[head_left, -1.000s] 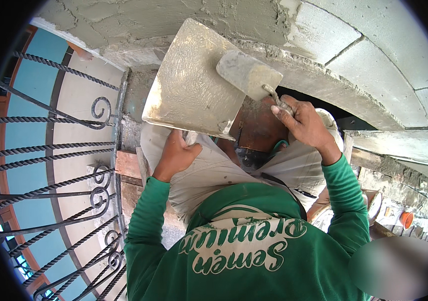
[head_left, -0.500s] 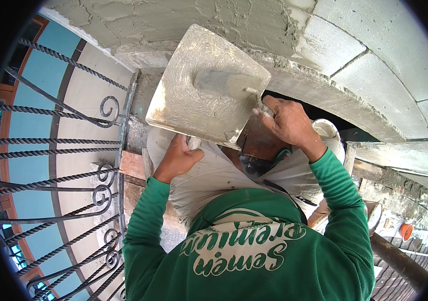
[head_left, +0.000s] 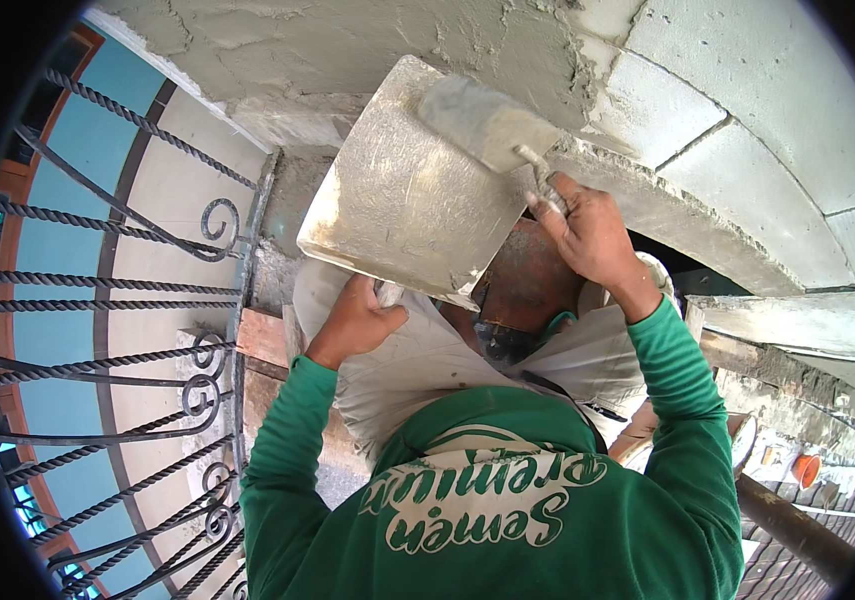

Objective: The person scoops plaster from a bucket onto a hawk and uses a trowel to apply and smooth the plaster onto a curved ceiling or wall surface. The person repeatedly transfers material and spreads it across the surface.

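Note:
My left hand [head_left: 357,325] is closed round the handle of a square plasterer's hawk [head_left: 397,210], whose flat plate is smeared with thin wet mortar. The plate tilts in front of my knees. My right hand [head_left: 592,235] grips a trowel [head_left: 487,122] by its handle. Its rounded, mortar-coated blade overlaps the hawk's far right edge; whether the two touch I cannot tell. Just beyond lies the wall [head_left: 347,45], covered in rough grey mortar on the left, with bare pale blocks [head_left: 762,150] on the right.
A black twisted-iron railing [head_left: 127,300] runs along my left. Between my legs is a brown surface [head_left: 527,275] beside a dark gap under the wall's ledge [head_left: 687,215]. At lower right are a brown pole [head_left: 797,530] and an orange container [head_left: 805,470].
The trowel has moved from the middle of the hawk up to its far right edge, toward the wall. My right hand moved slightly right; the left still holds the hawk.

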{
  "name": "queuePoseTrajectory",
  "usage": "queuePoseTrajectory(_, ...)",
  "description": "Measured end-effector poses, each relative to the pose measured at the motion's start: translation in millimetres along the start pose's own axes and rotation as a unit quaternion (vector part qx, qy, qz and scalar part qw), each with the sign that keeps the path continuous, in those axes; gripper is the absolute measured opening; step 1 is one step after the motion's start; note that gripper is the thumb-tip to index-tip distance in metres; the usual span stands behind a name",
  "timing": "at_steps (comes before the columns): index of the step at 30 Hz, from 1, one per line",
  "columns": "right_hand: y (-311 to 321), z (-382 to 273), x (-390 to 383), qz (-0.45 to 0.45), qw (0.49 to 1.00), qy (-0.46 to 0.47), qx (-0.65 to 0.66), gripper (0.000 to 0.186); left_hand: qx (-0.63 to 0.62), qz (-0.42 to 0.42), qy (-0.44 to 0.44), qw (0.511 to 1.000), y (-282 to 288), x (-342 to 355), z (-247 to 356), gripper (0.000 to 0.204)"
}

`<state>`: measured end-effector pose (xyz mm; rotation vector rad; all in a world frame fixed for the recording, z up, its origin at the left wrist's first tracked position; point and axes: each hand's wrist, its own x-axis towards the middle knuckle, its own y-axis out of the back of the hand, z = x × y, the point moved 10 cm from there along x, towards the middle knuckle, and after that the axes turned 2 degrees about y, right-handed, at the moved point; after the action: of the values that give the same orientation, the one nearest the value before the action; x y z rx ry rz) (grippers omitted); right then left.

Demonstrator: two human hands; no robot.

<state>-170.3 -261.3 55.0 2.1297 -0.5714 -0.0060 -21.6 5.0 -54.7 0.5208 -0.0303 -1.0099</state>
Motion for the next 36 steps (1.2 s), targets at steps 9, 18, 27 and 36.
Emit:
queuePoseTrajectory(9, -14.7, -42.3, 9.0, -0.012, 0.999, 0.037, -0.032, 0.037, -0.016, -0.001, -0.016, 1.0, -3.1, -7.0, 6.8, 0.062)
queuePoseTrajectory(18, 20.8, -29.8, 30.2, 0.048, 0.997, -0.066, 0.016, 0.052, 0.025, 0.005, -0.043, 0.999, 2.2, -6.0, 19.9, 0.064)
queuePoseTrajectory(27, 16.2, -64.1, 30.2, 0.024, 0.988, 0.084, -0.127, 0.037, 0.047, -0.028, -0.038, 0.998, 10.5, -2.8, 12.7, 0.065)
queuePoseTrajectory(36, 5.5, -91.6, 24.9, -0.099, 0.93, 0.248, -0.251, 0.037, -0.017, -0.044, -0.029, 0.998, 23.6, 2.6, 27.2, 0.072)
